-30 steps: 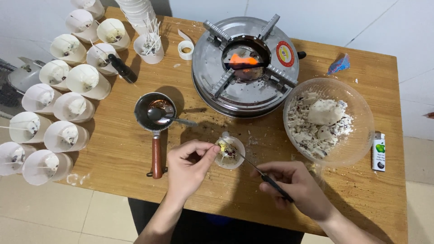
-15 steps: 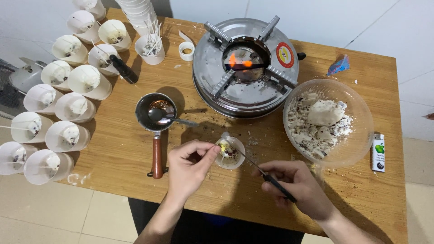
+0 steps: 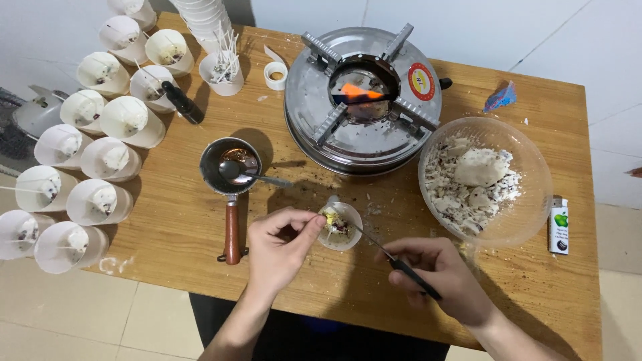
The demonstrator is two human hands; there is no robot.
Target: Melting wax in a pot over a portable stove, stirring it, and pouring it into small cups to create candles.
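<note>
My left hand (image 3: 277, 251) pinches the rim of a small white cup (image 3: 341, 226) on the wooden table (image 3: 174, 220); the cup holds yellowish and dark bits. My right hand (image 3: 441, 281) grips a thin black-handled tool (image 3: 394, 259) whose metal tip reaches into the cup. Just left of the cup stands a small dark saucepan (image 3: 229, 167) with a wooden handle and a spoon (image 3: 247, 174) lying in it.
A round metal stove (image 3: 364, 100) burns with an orange flame at the back. A clear bowl (image 3: 528, 194) of white chunks sits at the right, a lighter (image 3: 560, 225) beside it. Several white paper cups (image 3: 100, 157) crowd the left edge, with a cup of wicks (image 3: 222, 63) and a dark bottle (image 3: 180, 101).
Both hands stay nearly still at the small cup; the tool shifts slightly. The stove flame flickers.
</note>
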